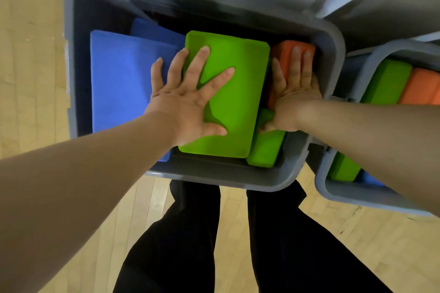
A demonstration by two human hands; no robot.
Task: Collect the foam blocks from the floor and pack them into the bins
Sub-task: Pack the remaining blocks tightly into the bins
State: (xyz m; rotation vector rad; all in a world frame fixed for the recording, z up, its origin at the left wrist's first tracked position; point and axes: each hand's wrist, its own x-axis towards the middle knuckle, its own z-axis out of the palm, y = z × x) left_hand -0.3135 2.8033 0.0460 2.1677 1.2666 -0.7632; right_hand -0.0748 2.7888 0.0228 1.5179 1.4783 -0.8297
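Two straight-fingered hands (gripping nothing): left hand (pixel 188 100) presses green foam block (pixel 235 93), right hand (pixel 292 95) orange foam block (pixel 284 52), inside grey bin (pixel 214 177).

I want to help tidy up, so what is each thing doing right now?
Grey bin: open, nearly full.
Left hand: open flat, pressing the big green block.
Right hand: fingers straight, pressing the orange block.
Big green block: lying flat on top.
Orange block: beside the bin's right wall.
Blue block: lying flat inside.
Second bin: open, holds blocks.
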